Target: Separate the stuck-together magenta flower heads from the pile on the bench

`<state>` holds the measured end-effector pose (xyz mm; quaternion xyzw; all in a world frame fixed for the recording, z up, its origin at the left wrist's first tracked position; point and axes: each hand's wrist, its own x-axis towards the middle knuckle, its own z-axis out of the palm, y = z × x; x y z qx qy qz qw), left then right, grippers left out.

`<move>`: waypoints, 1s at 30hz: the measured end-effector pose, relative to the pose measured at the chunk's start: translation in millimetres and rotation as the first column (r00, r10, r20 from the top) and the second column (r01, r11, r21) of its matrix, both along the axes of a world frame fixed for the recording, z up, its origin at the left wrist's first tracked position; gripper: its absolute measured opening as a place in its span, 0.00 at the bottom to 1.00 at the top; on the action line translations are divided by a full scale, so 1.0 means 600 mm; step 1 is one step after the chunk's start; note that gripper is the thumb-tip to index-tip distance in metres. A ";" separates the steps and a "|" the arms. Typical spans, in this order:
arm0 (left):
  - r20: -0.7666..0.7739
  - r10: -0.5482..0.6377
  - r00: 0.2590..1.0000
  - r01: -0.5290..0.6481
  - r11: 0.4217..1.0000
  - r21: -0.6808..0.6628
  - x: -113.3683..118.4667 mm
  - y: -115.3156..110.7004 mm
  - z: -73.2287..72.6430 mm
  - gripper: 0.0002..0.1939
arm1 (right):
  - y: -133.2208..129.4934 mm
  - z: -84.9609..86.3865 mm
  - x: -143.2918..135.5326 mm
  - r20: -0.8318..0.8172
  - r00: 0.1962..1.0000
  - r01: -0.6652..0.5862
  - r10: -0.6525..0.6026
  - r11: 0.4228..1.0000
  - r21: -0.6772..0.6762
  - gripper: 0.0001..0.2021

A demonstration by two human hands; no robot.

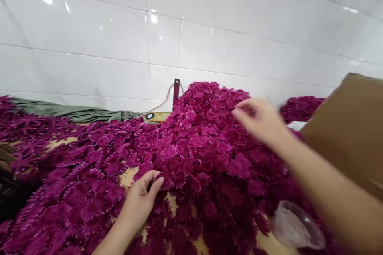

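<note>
Magenta flower-shaped pieces with fringed edges, apparently fabric, form a large heap (203, 135) in front of me. At the near side of this heap is my left hand (140, 197), thumb and index finger pinched together at the edge of a magenta flower piece. My right hand (260, 121) hovers by the heap's upper right slope, its fingers drawn together. Motion smears it a little, and whatever it may hold is hidden. Below my right forearm stands a clear plastic tub (295, 225) with something whitish and translucent inside.
A brown cardboard box (344, 131) rises at the right. White wall tiles (161, 40) back the table. Along the wall lie a green cloth (68, 111) and a yellow object with a black ring (157, 116). Star-shaped magenta pieces (30, 127) spread at the left.
</note>
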<state>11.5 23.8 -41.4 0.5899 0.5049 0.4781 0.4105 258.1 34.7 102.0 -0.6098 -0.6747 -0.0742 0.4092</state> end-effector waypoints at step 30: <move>0.323 -0.161 0.933 0.189 0.980 -0.057 0.051 -0.215 0.005 0.13 | -0.123 -0.180 -0.066 -0.163 0.986 0.021 -0.025 0.999 -0.030 0.07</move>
